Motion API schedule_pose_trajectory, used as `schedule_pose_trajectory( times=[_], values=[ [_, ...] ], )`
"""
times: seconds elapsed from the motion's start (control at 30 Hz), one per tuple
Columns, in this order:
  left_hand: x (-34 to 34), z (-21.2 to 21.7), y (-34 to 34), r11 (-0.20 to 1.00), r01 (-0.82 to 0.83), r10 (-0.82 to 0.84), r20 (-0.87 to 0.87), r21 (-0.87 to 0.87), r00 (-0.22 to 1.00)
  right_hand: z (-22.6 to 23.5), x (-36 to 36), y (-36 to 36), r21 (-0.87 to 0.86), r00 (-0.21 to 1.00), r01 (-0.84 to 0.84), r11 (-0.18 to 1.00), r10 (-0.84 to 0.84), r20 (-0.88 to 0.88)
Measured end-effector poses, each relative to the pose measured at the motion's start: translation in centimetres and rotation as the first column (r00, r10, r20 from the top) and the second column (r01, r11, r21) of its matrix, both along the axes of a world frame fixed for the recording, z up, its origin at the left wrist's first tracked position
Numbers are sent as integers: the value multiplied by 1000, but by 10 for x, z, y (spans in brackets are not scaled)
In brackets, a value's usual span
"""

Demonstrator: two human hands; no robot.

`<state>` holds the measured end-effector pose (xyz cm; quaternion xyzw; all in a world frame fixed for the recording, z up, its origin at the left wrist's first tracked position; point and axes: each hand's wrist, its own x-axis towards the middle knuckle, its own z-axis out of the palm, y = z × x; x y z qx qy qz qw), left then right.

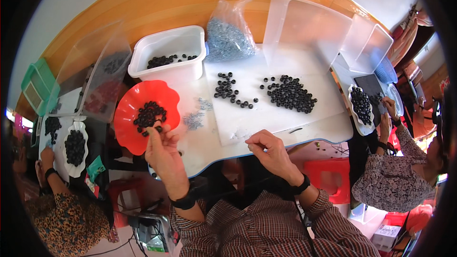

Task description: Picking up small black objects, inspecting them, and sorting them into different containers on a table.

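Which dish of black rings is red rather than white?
The scalloped red plastic dish beside the left hand; the two side dishes in front of the co-workers are white.

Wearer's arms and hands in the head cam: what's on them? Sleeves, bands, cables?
Both hands are bare, no gloves. The left hand has a black band at the wrist, and so does the right hand. Both forearms are bare below plaid sleeves in dark red, white and black checks, pushed up toward the elbows. A thin black cable runs down across the right sleeve.
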<state>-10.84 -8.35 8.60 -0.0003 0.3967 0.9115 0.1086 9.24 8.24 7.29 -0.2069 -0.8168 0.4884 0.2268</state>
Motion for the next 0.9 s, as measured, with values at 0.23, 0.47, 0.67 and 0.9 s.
schedule_pose_trajectory(
  times=[0.23,0.47,0.67,0.9],
  values=[
    [-1,7,2,996,-82,84,51,-41,995,1,-3,64,327,985,165,930,-169,-17],
    [27,-8,12,991,121,-117,59,-54,991,-8,-24,120,624,935,249,740,-352,44],
    [64,-31,27,945,295,-281,115,-139,953,-15,-47,133,667,844,138,732,-439,307],
    [89,-36,37,890,420,-399,145,-179,906,-16,-56,139,666,824,121,736,-448,345]
  ],
)
